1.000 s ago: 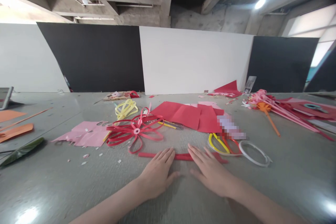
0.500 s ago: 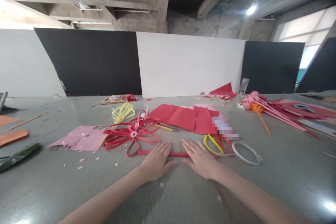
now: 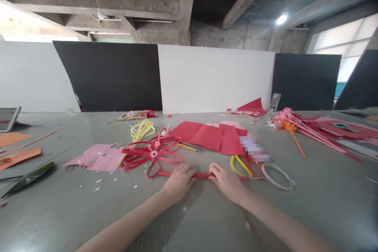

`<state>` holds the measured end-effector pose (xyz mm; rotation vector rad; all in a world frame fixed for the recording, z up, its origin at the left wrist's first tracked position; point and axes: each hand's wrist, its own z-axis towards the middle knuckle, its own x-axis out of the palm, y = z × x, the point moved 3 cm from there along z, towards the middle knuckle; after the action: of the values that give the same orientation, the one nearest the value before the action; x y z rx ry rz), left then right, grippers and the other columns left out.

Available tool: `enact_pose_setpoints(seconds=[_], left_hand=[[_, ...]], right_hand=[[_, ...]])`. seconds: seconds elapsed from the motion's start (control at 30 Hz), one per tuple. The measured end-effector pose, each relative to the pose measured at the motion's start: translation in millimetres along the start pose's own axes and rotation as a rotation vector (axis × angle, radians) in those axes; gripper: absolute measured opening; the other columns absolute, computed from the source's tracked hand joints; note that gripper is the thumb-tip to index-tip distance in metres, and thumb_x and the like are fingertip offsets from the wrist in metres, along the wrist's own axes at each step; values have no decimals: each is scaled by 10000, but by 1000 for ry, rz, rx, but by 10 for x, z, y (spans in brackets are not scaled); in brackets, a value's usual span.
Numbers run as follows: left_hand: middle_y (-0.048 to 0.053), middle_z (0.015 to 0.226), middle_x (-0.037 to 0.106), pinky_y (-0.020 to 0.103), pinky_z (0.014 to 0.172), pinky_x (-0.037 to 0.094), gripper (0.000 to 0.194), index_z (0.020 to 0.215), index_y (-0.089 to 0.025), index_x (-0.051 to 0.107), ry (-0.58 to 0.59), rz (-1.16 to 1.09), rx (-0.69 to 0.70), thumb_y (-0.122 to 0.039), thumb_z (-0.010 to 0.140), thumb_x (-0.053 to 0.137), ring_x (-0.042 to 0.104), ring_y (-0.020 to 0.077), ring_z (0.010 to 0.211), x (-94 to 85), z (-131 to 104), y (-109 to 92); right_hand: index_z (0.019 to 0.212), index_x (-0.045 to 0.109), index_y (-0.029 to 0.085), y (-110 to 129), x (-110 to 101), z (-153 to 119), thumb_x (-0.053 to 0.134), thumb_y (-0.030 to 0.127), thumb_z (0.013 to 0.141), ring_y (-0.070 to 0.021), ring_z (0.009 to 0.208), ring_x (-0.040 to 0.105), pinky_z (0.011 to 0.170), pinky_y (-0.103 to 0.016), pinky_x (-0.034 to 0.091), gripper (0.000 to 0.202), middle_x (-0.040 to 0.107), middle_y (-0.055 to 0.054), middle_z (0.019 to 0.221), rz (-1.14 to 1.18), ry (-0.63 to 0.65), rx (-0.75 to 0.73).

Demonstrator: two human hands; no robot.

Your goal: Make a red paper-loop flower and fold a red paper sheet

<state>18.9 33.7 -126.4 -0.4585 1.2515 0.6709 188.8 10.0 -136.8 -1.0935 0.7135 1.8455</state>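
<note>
A thin red paper-wrapped stick [image 3: 202, 175] lies crosswise on the grey table [image 3: 189, 232]. My left hand [image 3: 178, 182] is closed over its left part, fingers curled around it. On its right part my right hand [image 3: 226, 181] is closed the same way, with a short stretch of red showing between the two. A red paper-strip flower [image 3: 153, 153] with a pale centre rests at the stick's left end. From the right end runs a white cord [image 3: 277, 187] that bends into a loop. Yellow strips [image 3: 240, 165] curve just beyond my right hand.
Red paper sheets [image 3: 203, 136] lie ahead, with a yellow strip flower [image 3: 142, 130] and pink cut paper [image 3: 102, 157] to the left. Pink strips [image 3: 313, 134] and an orange strip flower [image 3: 291, 126] are at right. A green leaf [image 3: 32, 179] lies far left. Panels [image 3: 218, 78] stand behind.
Both hands lay flat with fingers stretched over the red stick; now their fingers are curled around it. The whole view has shifted slightly right and down.
</note>
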Motion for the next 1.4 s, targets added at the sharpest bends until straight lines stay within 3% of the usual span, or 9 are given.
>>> enact_pose_setpoints(seconds=[0.17,0.3,0.43,0.67,0.87,1.0,1.23,1.3,1.4], left_hand=[[62,850,575,338,701,465,120,896,-152,525,18,116,43,-143,885,406,590,211,801,-121,-7,-70],[55,801,577,290,559,465,121,885,-150,502,61,183,117,-120,884,385,599,205,676,-235,-44,-131],[45,753,591,278,490,444,120,865,-149,495,92,220,166,-116,883,382,596,210,605,-357,-88,-181],[34,695,583,237,476,393,172,831,-153,505,91,259,297,-209,920,369,582,164,565,-526,-133,-145],[24,695,587,240,482,368,197,824,-158,523,88,243,415,-239,925,374,569,154,582,-596,-151,-101],[21,698,611,239,490,365,200,824,-158,544,145,199,395,-244,920,391,587,161,599,-652,-175,-104],[4,693,623,226,552,403,220,833,-175,582,312,41,319,-238,917,389,607,160,646,-737,-207,-41],[25,787,617,258,636,433,167,870,-175,569,200,-13,281,-241,899,419,601,179,746,-761,-169,-26],[89,1027,542,359,812,412,137,967,-170,506,-262,-137,67,-243,857,469,517,230,983,-845,-109,-18]], right_hand=[[855,479,185,-12,-169,-68,470,197,865,-159,568,589,490,-240,317,18,603,6,691,-92,-6,-63],[901,483,178,36,-338,-114,476,203,854,-179,642,594,520,-258,318,54,611,-31,799,-158,2,-150],[833,506,162,100,-333,-146,414,107,845,-185,616,579,514,-271,303,108,605,-48,745,-210,14,-184],[784,514,188,240,-290,-236,439,183,857,-145,446,548,424,-259,198,104,608,7,575,-176,46,-112],[849,555,208,293,-336,-332,360,221,912,-134,571,600,453,-226,280,205,645,3,667,143,151,-4],[1051,542,200,304,-302,-349,354,204,911,-148,618,620,485,-228,342,235,674,-33,783,105,93,-75],[1124,518,123,402,-257,-352,357,181,905,-177,581,611,495,-263,385,278,671,-72,765,-69,-9,-294],[1088,541,143,377,-276,-337,350,186,900,-168,572,608,491,-253,386,271,669,-63,746,23,-36,-193],[956,578,170,308,-370,-305,327,196,892,-143,544,587,484,-226,381,260,639,-28,658,297,-66,58]])
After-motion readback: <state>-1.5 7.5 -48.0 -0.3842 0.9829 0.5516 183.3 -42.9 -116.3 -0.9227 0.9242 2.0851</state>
